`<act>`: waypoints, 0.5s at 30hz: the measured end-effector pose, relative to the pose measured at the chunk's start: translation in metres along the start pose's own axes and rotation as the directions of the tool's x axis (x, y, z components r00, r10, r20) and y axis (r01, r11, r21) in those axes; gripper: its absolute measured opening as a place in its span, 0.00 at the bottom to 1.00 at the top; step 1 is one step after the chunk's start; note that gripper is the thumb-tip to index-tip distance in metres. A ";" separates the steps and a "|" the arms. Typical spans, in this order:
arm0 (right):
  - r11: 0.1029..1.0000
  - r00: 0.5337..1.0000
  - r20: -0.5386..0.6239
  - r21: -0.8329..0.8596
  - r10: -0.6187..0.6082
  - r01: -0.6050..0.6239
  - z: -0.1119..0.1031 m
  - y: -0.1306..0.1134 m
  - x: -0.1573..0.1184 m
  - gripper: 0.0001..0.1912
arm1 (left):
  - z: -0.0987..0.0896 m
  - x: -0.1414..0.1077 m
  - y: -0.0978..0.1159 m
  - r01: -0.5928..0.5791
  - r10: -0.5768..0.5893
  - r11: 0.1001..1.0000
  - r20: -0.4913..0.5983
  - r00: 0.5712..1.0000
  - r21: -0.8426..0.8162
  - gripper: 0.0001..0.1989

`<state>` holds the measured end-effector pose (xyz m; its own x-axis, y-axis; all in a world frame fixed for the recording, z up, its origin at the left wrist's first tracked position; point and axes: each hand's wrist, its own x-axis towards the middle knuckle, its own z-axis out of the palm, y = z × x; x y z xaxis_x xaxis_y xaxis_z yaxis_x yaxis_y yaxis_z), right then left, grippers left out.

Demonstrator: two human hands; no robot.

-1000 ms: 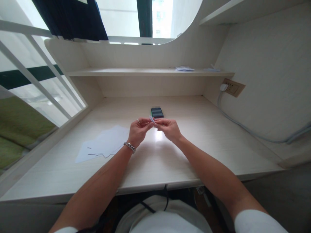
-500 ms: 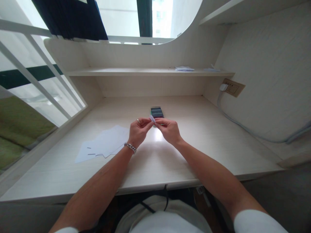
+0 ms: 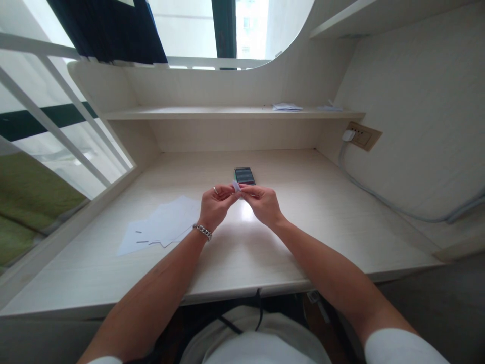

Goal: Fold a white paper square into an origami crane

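A small folded piece of white paper (image 3: 236, 186) is pinched between my two hands above the middle of the desk. My left hand (image 3: 215, 205), with a ring and a chain bracelet, grips it from the left with thumb and fingers. From the right, my right hand (image 3: 263, 203) closes thumb and fingertips on it. Most of the paper is hidden by the fingers. Just beyond them a phone (image 3: 245, 175) lies on the desk, its near end covered by my hands. Left of my left wrist, several white paper sheets (image 3: 162, 220) lie overlapping, with dark lines on the nearest.
A shelf (image 3: 212, 115) spans the back above the desk (image 3: 333, 222), with folded papers (image 3: 287, 107) on it. At the right wall, a white plug sits in a socket (image 3: 364, 136), and its grey cable (image 3: 379, 198) runs along the desk's right side. White rails (image 3: 68, 88) stand at left.
The folded paper has tilted slightly between my fingertips. Both hands keep nearly the same place and grip; the phone and sheets have not moved.
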<state>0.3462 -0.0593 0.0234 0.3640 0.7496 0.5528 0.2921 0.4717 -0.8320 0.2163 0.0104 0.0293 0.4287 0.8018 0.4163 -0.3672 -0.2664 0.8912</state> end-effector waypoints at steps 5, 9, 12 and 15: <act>1.000 1.000 0.009 -0.019 0.023 -0.023 0.000 -0.002 0.000 0.12 | -0.001 0.000 0.000 -0.003 0.004 0.999 -0.029 1.000 0.037 0.17; 0.998 0.998 0.002 0.004 0.070 -0.070 0.000 0.003 0.001 0.17 | -0.002 0.001 0.001 0.002 0.001 0.997 -0.044 0.999 0.071 0.17; 0.994 0.996 0.029 0.065 0.089 -0.090 0.000 0.006 0.002 0.18 | -0.003 0.002 0.002 0.007 -0.003 0.996 -0.043 0.999 0.085 0.17; 0.987 0.991 0.062 0.106 0.115 -0.122 0.000 0.008 0.002 0.19 | -0.003 0.002 0.002 0.019 -0.015 0.995 -0.043 0.999 0.096 0.17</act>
<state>0.3487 -0.0539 0.0183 0.3393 0.8266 0.4490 0.1498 0.4237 -0.8933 0.2134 0.0132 0.0317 0.3982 0.8278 0.3952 -0.2779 -0.3017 0.9120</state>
